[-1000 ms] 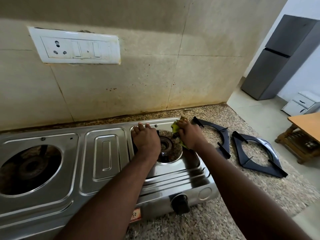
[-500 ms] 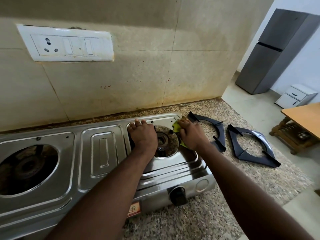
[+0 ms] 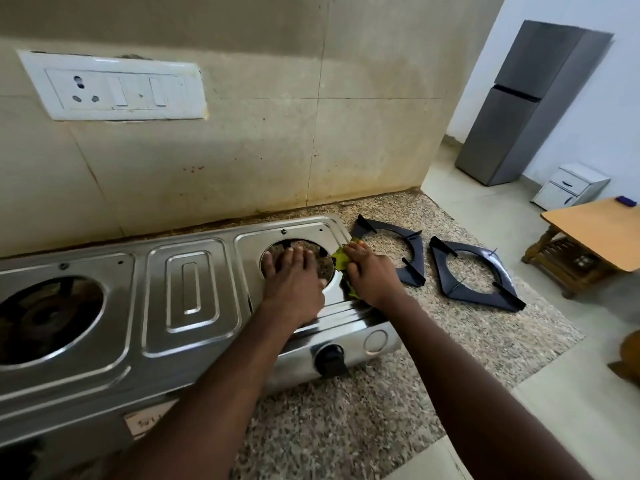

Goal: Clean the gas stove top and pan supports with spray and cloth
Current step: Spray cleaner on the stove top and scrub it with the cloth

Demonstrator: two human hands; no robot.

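Observation:
A steel two-burner gas stove (image 3: 194,289) lies on a speckled granite counter. My left hand (image 3: 294,282) rests flat over the right burner opening, fingers straight, covering most of the burner. My right hand (image 3: 370,275) grips a yellow-green cloth (image 3: 341,256) against the stove top at the right rim of that opening. Two black pan supports (image 3: 412,258) (image 3: 485,289) lie on the counter to the right of the stove, off the burners. No spray bottle is in view.
The left burner opening (image 3: 48,317) is bare, without a support. A black knob (image 3: 329,355) sits on the stove front. A switchboard (image 3: 114,88) is on the tiled wall. Beyond the counter end stand a grey fridge (image 3: 519,105), white drawers (image 3: 568,185) and a wooden table (image 3: 595,233).
My left hand has slid from the left rim of the right burner onto the opening itself. The right hand with the cloth has shifted slightly toward the stove's right edge.

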